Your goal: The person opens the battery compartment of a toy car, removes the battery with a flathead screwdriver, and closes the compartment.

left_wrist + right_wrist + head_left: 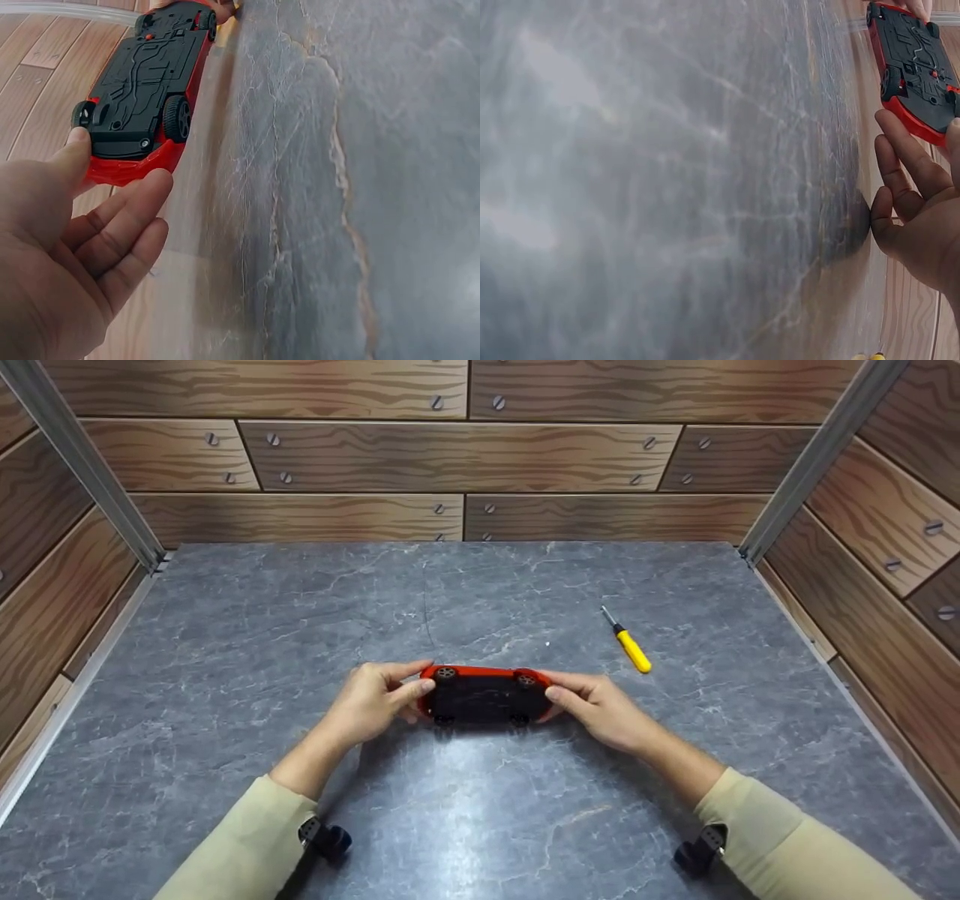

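A red toy car [487,701] is tipped so that its black underside and wheels face me in the head view. My left hand [369,703] grips one end between thumb and fingers. At the other end my right hand [601,709] pinches it, thumb on the underside. The left wrist view shows the car's molded black base [142,82] with a screw near the red bumper, the left thumb pressing beside a wheel. In the right wrist view the toy car [915,64] is cut by the frame edge, and the lower fingers of the right hand [922,202] extend beneath it.
A screwdriver [634,651] with a yellow handle lies right of the car, farther back on the grey marbled table [300,607]. A thin dark thread or hair [426,607] lies behind the car. Wood-patterned panels [465,457] enclose the back and sides.
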`<state>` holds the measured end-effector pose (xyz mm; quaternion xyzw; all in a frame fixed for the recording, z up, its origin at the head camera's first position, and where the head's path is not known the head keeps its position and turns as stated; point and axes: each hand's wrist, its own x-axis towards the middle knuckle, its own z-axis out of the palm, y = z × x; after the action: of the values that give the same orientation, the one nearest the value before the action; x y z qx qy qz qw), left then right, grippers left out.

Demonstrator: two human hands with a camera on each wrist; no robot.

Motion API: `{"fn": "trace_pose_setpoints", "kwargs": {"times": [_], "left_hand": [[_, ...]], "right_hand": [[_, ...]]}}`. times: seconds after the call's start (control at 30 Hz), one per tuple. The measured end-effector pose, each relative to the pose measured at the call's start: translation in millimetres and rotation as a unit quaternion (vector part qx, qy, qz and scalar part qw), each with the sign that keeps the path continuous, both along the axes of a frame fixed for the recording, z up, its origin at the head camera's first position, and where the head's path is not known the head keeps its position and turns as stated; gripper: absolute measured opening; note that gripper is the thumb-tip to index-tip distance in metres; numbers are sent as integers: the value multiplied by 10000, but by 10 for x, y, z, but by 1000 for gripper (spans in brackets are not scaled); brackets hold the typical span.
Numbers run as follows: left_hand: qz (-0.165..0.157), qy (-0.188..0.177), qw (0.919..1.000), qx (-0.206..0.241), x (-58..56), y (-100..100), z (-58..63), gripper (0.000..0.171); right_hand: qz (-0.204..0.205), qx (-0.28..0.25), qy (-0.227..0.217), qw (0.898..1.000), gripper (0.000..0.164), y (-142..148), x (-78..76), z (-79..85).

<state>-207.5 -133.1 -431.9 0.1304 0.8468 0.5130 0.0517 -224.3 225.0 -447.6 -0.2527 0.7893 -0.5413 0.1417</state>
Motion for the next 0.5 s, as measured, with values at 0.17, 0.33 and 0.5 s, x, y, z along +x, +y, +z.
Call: {"fn": "trace_pose_setpoints", "kwargs": {"times": [0.17,0.33,0.5], "left_hand": [[68,54,9999,-126,-1,20,-1,49],[146,-30,9997,-169,-10,36,-17,49],[158,-116,9998,-89,-19,51,-35,50]], "right_hand": [[-29,175,104,9998,43,5,-7,-6],[73,182,116,9997,45,-5,-19,-18],[88,242,111,9996,49,-2,-20,-18]]}}
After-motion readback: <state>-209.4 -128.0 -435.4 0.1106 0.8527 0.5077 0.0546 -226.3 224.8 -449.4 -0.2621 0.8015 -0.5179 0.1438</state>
